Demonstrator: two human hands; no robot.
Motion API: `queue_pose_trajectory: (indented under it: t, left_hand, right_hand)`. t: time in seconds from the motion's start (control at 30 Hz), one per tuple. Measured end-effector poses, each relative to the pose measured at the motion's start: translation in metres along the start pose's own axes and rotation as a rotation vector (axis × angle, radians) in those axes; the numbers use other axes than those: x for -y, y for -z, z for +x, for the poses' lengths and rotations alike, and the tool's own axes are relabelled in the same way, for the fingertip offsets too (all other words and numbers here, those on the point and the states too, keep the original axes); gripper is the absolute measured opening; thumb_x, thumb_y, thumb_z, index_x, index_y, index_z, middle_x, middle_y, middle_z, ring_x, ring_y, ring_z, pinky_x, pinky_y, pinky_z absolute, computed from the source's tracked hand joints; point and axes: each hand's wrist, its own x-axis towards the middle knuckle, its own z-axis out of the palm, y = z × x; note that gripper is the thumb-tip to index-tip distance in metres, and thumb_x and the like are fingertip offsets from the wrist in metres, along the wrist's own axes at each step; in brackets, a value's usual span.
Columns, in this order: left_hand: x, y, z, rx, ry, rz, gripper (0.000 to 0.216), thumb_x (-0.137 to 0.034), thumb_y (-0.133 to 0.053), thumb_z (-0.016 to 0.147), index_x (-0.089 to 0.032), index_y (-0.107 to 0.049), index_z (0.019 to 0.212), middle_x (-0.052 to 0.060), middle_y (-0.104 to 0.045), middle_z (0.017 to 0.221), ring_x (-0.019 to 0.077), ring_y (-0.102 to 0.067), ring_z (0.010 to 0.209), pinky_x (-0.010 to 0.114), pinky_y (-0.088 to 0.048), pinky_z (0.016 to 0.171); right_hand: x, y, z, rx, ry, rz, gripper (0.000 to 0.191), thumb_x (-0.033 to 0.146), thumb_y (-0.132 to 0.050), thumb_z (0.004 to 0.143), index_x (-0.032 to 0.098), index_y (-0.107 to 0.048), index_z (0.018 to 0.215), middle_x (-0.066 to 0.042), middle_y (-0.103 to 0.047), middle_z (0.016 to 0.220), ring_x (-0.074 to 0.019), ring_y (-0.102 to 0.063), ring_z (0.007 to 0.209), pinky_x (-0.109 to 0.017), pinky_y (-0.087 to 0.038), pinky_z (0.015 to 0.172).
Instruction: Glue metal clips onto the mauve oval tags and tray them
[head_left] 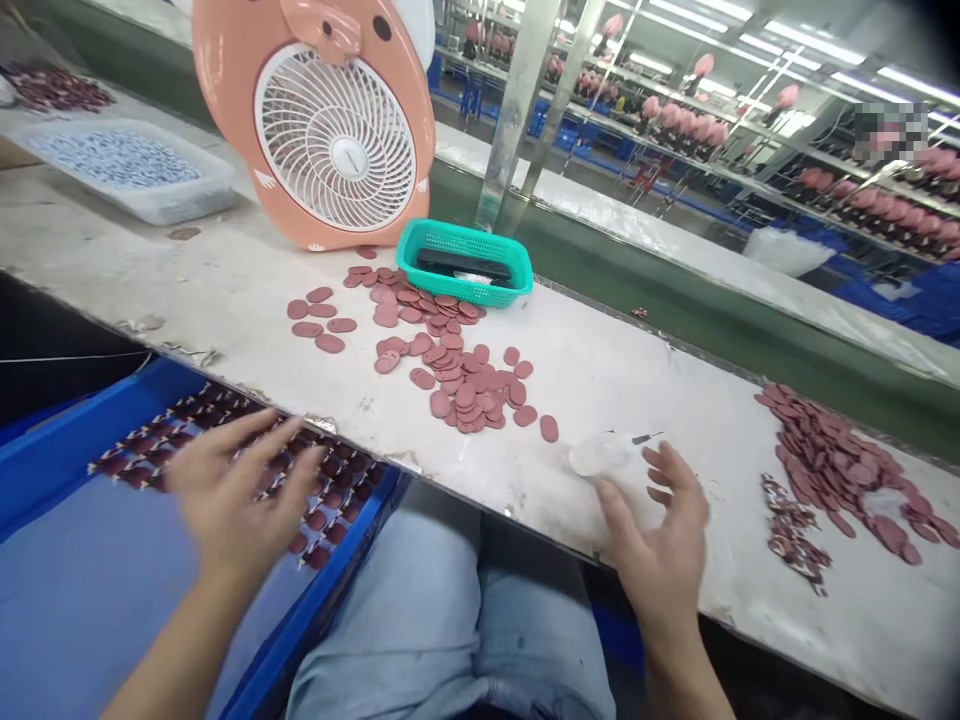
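Note:
My left hand (pixel 238 492) is over the blue tray (pixel 45 455), its fingers spread and smeared by motion, with nothing seen in them. Under it, rows of small dark red pieces with light tips (pixel 330 500) line the tray. My right hand (pixel 667 545) is at the near edge of the worktable, thumb and fingers apart and curved. Just beyond its thumb lies a blurred, translucent small bottle (pixel 600 455) with a thin dark tip; whether the hand touches it I cannot tell. Flat reddish oval discs (pixel 480 385) lie scattered and overlapping in the middle of the table.
A green basket (pixel 465 292) with dark items stands beside an orange animal-shaped fan (pixel 232 90). More oval discs (pixel 840 455) and small shiny brown-white parts (pixel 791 535) are heaped at right. A translucent bin (pixel 184 205) sits far left. Behind runs a green conveyor belt (pixel 600 285).

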Motion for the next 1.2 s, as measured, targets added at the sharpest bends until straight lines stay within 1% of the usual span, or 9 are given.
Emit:
queue_pose_trajectory:
  t: [0.13, 0.27, 0.4, 0.5, 0.57, 0.7, 1.0, 1.1, 1.2]
  left_hand:
    - [-0.073, -0.017, 0.036, 0.449, -0.322, -0.199, 0.07, -0.053, -0.074, 0.083, -0.024, -0.056, 0.145, 0.016, -0.061, 0.148, 0.0373, -0.053, 0.137, 0.055, -0.029, 0.119]
    - [-0.077, -0.02, 0.044, 0.73, -0.36, -0.342, 0.073, -0.058, -0.076, 0.08, -0.031, -0.057, 0.145, 0.013, -0.061, 0.148, 0.0388, -0.057, 0.134, 0.061, -0.02, 0.121]
    - [-0.075, -0.005, 0.016, 0.606, 0.084, -0.622, 0.017, -0.035, -0.08, 0.081, -0.038, -0.083, 0.098, 0.004, -0.083, 0.109, 0.0308, -0.075, 0.104, 0.051, -0.04, 0.113]
    - [-0.103, 0.014, -0.007, 0.431, 0.458, -0.763, 0.011, -0.032, -0.075, 0.086, -0.033, -0.083, 0.093, 0.005, -0.084, 0.091, 0.027, -0.077, 0.087, 0.043, -0.057, 0.093]
    - [-0.128, 0.027, -0.016, 0.431, 0.651, -0.854, 0.016, -0.035, -0.074, 0.088, -0.031, -0.082, 0.1, 0.004, -0.084, 0.084, 0.0249, -0.077, 0.08, 0.036, -0.062, 0.077]
    - [-0.166, 0.045, -0.021, 0.528, 1.096, -1.133, 0.017, -0.041, -0.089, 0.071, -0.029, -0.085, 0.082, 0.004, -0.081, 0.071, 0.0185, -0.072, 0.066, 0.024, -0.059, 0.062]
    - [-0.185, 0.052, -0.029, 0.575, 1.171, -1.44, 0.031, -0.048, -0.094, 0.059, -0.03, -0.085, 0.082, 0.001, -0.068, 0.078, 0.0129, -0.061, 0.061, 0.02, -0.054, 0.052]
    - [-0.187, 0.056, -0.029, 0.506, 1.35, -1.393, 0.039, -0.049, -0.097, 0.051, -0.027, -0.083, 0.08, 0.005, -0.076, 0.088, 0.0179, -0.068, 0.073, 0.02, -0.054, 0.054]
    - [-0.188, 0.062, -0.027, 0.499, 1.52, -1.39, 0.043, -0.05, -0.098, 0.048, -0.026, -0.083, 0.081, 0.006, -0.08, 0.084, 0.0179, -0.07, 0.068, 0.018, -0.05, 0.048]
  right_hand:
    - [-0.002, -0.005, 0.011, 0.242, -0.105, -0.05, 0.066, 0.066, -0.068, 0.077, 0.016, -0.062, 0.12, -0.019, -0.064, 0.117, -0.0427, -0.046, 0.122, -0.069, -0.03, 0.105]
    - [-0.003, -0.003, 0.009, 0.251, -0.12, 0.12, 0.048, 0.059, -0.065, 0.084, 0.018, -0.062, 0.11, -0.017, -0.066, 0.117, -0.0378, -0.053, 0.118, -0.064, -0.034, 0.105]
    - [-0.002, -0.001, -0.006, 0.267, -0.153, 0.439, 0.042, 0.058, -0.046, 0.094, 0.021, -0.053, 0.113, -0.011, -0.068, 0.106, -0.0269, -0.065, 0.097, -0.045, -0.054, 0.085]
    - [0.013, -0.005, -0.022, 0.369, -0.205, 0.668, 0.039, 0.059, -0.035, 0.096, 0.023, -0.047, 0.104, -0.001, -0.061, 0.078, -0.018, -0.059, 0.06, -0.032, -0.053, 0.052]
    - [0.028, -0.01, -0.032, 0.476, -0.244, 0.753, 0.034, 0.057, -0.047, 0.094, 0.023, -0.047, 0.1, 0.004, -0.055, 0.07, -0.0126, -0.05, 0.047, -0.025, -0.045, 0.041]
    - [0.056, -0.019, -0.05, 0.679, -0.32, 0.883, 0.039, 0.044, -0.079, 0.078, 0.022, -0.051, 0.094, 0.005, -0.056, 0.07, -0.0079, -0.047, 0.049, -0.02, -0.041, 0.043]
    - [0.071, -0.014, -0.069, 0.892, -0.56, 1.12, 0.052, 0.052, -0.077, 0.08, 0.028, -0.041, 0.11, 0.008, -0.055, 0.07, -0.0096, -0.051, 0.048, -0.018, -0.042, 0.039]
    - [0.059, -0.001, -0.065, 0.85, -0.489, 0.984, 0.05, 0.052, -0.066, 0.09, 0.031, -0.035, 0.123, 0.006, -0.058, 0.078, -0.0077, -0.046, 0.046, -0.017, -0.039, 0.039]
    - [0.043, 0.017, -0.054, 0.711, -0.274, 0.749, 0.039, 0.039, -0.067, 0.091, 0.03, -0.049, 0.124, 0.0, -0.065, 0.09, -0.012, -0.059, 0.063, -0.022, -0.051, 0.055]
